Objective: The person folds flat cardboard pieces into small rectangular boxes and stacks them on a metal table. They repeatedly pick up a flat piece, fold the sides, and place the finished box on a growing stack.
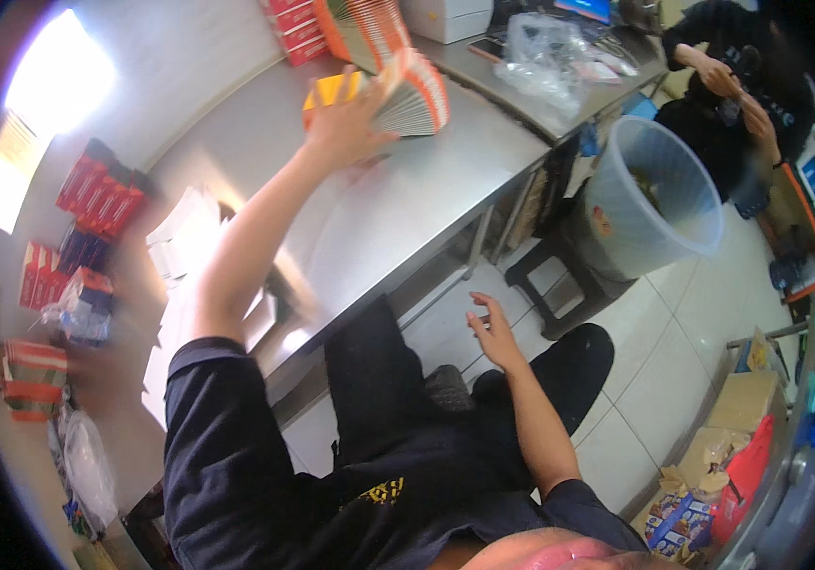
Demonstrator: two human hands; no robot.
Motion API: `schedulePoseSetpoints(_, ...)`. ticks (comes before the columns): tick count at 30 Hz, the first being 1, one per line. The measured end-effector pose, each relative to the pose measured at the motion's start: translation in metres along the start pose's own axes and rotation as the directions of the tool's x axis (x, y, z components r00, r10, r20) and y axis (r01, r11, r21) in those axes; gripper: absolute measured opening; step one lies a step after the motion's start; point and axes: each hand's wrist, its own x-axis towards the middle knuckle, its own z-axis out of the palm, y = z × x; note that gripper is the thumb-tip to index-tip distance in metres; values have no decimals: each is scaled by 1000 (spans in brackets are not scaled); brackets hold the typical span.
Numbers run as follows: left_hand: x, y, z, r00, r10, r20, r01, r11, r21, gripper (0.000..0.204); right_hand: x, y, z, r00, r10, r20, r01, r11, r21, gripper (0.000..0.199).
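Note:
My left hand (343, 123) reaches far out over the metal table (407, 209). Its fingers are spread against a yellow box (335, 89) and the near side of a fanned stack of flat orange-and-white pieces (414, 98), perhaps folded cartons. The thumb points toward the bottom of that stack; whether it grips any piece I cannot tell. Behind stands a larger stack of similar orange, white and green pieces (367, 30). My right hand (491, 332) hovers above my right thigh, fingers apart, holding nothing.
Red boxes (295, 28) stand at the table's far end, with more red boxes (104, 195) at left. White papers (184, 237) lie near my left arm. A translucent bin (616, 209) and dark stool (559, 294) stand at right. Another person (740, 85) sits beyond.

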Motion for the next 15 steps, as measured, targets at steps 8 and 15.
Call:
schedulePoseSetpoints(8, -129, -74, -131, 774, -133, 619, 466, 781, -416, 88, -10, -26, -16, 995, 79, -64, -84, 994, -72, 50)
schedulePoseSetpoints(15, -302, -80, -160, 628, -343, 699, 706, 629, -326, 86, 0, -17, 7, 1000, 2, 10, -1, 998, -68, 48)
